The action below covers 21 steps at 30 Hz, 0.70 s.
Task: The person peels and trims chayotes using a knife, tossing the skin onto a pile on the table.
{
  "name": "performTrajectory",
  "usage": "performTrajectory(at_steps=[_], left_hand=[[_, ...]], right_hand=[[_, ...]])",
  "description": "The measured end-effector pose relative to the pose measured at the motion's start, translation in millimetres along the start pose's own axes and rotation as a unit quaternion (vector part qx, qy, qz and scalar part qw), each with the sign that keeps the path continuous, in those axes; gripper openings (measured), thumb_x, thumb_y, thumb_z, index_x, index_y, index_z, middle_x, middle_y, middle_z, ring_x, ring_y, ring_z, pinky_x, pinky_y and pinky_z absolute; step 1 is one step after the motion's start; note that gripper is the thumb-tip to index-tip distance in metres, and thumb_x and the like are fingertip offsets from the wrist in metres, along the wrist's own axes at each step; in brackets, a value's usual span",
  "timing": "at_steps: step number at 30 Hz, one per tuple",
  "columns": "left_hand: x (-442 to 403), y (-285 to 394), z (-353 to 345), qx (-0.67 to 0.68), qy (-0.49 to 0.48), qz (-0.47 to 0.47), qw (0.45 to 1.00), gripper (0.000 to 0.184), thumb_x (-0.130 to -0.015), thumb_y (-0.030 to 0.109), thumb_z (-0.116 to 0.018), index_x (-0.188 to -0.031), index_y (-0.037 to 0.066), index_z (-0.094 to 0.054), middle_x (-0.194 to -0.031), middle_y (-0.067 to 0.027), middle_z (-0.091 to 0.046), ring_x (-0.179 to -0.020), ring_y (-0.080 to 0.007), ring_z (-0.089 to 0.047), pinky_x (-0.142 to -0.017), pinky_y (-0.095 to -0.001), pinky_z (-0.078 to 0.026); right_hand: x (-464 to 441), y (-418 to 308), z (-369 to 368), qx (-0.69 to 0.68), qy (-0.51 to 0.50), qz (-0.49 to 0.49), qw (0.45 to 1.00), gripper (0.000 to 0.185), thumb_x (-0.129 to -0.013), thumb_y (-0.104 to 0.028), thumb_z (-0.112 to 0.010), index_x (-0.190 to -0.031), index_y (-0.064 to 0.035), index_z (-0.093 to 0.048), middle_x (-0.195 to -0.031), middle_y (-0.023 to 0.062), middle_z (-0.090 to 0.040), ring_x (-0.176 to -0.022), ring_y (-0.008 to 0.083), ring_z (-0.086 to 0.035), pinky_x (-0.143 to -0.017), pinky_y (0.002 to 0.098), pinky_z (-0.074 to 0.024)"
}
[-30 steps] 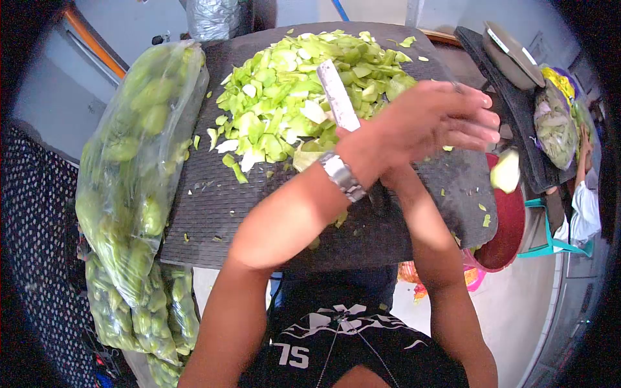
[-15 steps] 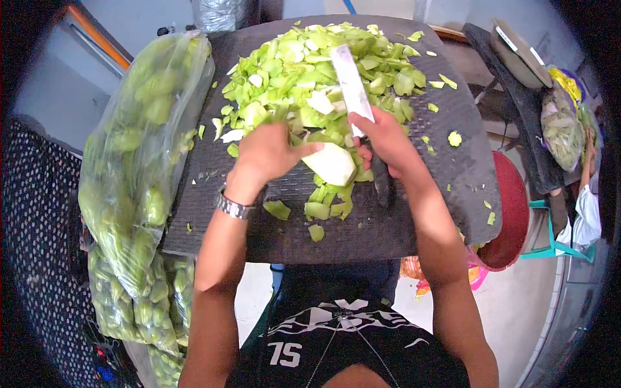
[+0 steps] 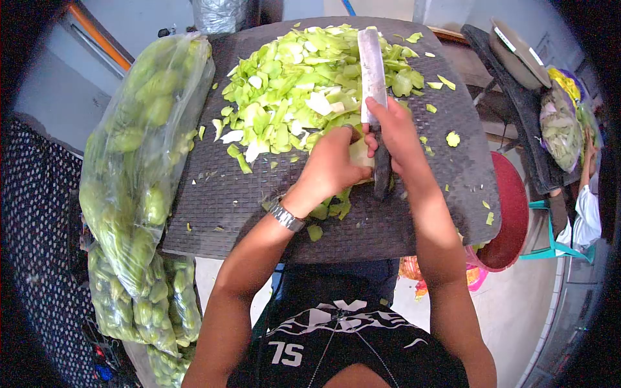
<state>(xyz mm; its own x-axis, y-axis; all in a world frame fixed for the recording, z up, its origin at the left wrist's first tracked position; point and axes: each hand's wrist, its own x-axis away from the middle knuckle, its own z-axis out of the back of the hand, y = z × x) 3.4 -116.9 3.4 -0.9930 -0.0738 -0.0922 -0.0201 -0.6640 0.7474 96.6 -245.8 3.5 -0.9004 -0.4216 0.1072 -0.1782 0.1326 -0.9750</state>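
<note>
My right hand (image 3: pixel 398 132) grips a knife (image 3: pixel 372 74) by its dark handle, the broad blade pointing away from me and the thumb on the blade's base. Close beside it, my left hand (image 3: pixel 331 163) closes on a pale, peeled chayote (image 3: pixel 360 154), which is mostly covered by the fingers of both hands. The right fingertips reach over to the chayote too. Just beyond the hands spreads a heap of green peelings (image 3: pixel 291 84). More peelings (image 3: pixel 333 205) lie beneath the left hand and wrist.
A dark woven-top table (image 3: pixel 213 200) bears the peelings. Along its left side stand clear bags of green chayotes (image 3: pixel 145 123), with more bags (image 3: pixel 145 304) below. A red tub (image 3: pixel 508 220) is at the right edge, near a teal stool (image 3: pixel 550 239) and another person's arm (image 3: pixel 587 158).
My left hand has moved right, toward the right hand, and now covers much of the chayote. The knife has swung to a more upright angle, its tip shifting right.
</note>
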Motion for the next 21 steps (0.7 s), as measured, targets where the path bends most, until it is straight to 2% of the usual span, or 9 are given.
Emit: performTrajectory(at_steps=[4,7,8,12,13,15,17,19,21], left_hand=[[-10.6,-15.6,-15.0,-0.044,0.035,-0.198,0.979,0.043,-0.065,0.011,-0.083,-0.100,0.003,-0.058,-0.108,-0.0238,-0.068,-0.102,-0.0427,-0.067,-0.090,-0.0450,-0.054],[-11.7,-11.9,-23.7,-0.125,-0.039,-0.097,0.987,0.041,-0.062,0.007,-0.082,-0.094,0.005,-0.057,-0.110,-0.0254,-0.066,-0.102,-0.0455,-0.064,-0.089,-0.0459,-0.054],[-11.6,-12.1,-19.9,-0.134,-0.043,-0.118,0.983,0.043,-0.065,0.009,-0.083,-0.099,0.004,-0.057,-0.101,-0.0219,-0.067,-0.096,-0.0408,-0.067,-0.085,-0.0438,-0.054],[-22.8,-12.4,37.0,0.109,-0.069,0.093,0.987,0.057,-0.077,0.014,-0.084,-0.125,-0.002,-0.058,-0.103,-0.0123,-0.070,-0.100,-0.0232,-0.068,-0.087,-0.0392,-0.056],[-27.7,-29.4,45.4,0.360,-0.070,0.154,0.918,0.055,-0.081,0.008,-0.079,-0.131,-0.002,-0.058,-0.114,-0.0149,-0.070,-0.106,-0.0258,-0.069,-0.092,-0.0440,-0.056],[-23.2,-49.1,56.4,0.620,-0.045,0.074,0.780,0.052,-0.086,0.003,-0.071,-0.135,-0.001,-0.056,-0.120,-0.0177,-0.068,-0.110,-0.0301,-0.068,-0.100,-0.0521,-0.054],[-20.2,-54.9,63.3,0.711,-0.027,0.037,0.701,0.048,-0.091,0.010,-0.064,-0.136,-0.002,-0.054,-0.126,-0.0216,-0.065,-0.116,-0.0390,-0.065,-0.106,-0.0590,-0.049],[-21.9,-59.1,67.0,0.778,-0.002,0.029,0.627,0.049,-0.093,0.014,-0.064,-0.136,-0.004,-0.052,-0.127,-0.0230,-0.064,-0.117,-0.0435,-0.064,-0.105,-0.0610,-0.049],[-28.7,-78.9,65.5,0.786,0.023,0.023,0.618,0.048,-0.099,0.037,-0.060,-0.130,0.000,-0.056,-0.127,-0.0213,-0.064,-0.117,-0.0410,-0.063,-0.104,-0.0573,-0.050]], right_hand=[[-3.2,4.0,7.1,-0.028,0.010,0.026,0.999,0.025,-0.105,-0.029,-0.057,-0.105,-0.0038,-0.057,-0.073,0.0041,-0.059,-0.045,0.0122,-0.051,-0.038,0.0300,-0.0447],[0.1,-4.2,8.4,-0.068,0.026,0.058,0.996,0.024,-0.105,-0.030,-0.057,-0.105,-0.0061,-0.055,-0.073,0.0038,-0.058,-0.046,0.0116,-0.051,-0.039,0.0293,-0.0449],[3.9,-9.4,8.5,-0.083,0.035,0.068,0.994,0.024,-0.104,-0.031,-0.058,-0.105,-0.0078,-0.054,-0.073,0.0035,-0.058,-0.047,0.0110,-0.051,-0.039,0.0285,-0.0447],[2.6,-16.0,19.2,-0.056,0.039,0.096,0.993,0.022,-0.104,-0.031,-0.059,-0.107,-0.0099,-0.052,-0.071,0.0022,-0.057,-0.045,0.0101,-0.050,-0.039,0.0270,-0.0445],[2.9,-16.5,19.1,-0.045,0.028,0.102,0.993,0.022,-0.104,-0.030,-0.059,-0.108,-0.0100,-0.052,-0.070,0.0018,-0.057,-0.045,0.0100,-0.050,-0.039,0.0268,-0.0443],[10.1,-19.7,12.6,-0.001,0.000,0.082,0.997,0.023,-0.104,-0.029,-0.059,-0.114,-0.0080,-0.054,-0.070,0.0026,-0.059,-0.046,0.0103,-0.052,-0.038,0.0266,-0.0433],[15.7,-19.7,2.3,0.063,-0.035,0.069,0.995,0.024,-0.105,-0.026,-0.058,-0.117,-0.0060,-0.056,-0.071,0.0038,-0.059,-0.046,0.0107,-0.054,-0.038,0.0269,-0.0431],[22.0,-15.9,-8.1,0.092,-0.073,0.058,0.991,0.038,-0.104,-0.024,-0.060,-0.136,-0.0052,-0.052,-0.073,0.0040,-0.061,-0.047,0.0105,-0.054,-0.039,0.0264,-0.0426],[26.4,-5.4,-15.4,0.132,-0.108,0.038,0.985,0.047,-0.103,-0.024,-0.061,-0.144,-0.0054,-0.048,-0.074,0.0041,-0.062,-0.047,0.0107,-0.054,-0.040,0.0271,-0.0430]])
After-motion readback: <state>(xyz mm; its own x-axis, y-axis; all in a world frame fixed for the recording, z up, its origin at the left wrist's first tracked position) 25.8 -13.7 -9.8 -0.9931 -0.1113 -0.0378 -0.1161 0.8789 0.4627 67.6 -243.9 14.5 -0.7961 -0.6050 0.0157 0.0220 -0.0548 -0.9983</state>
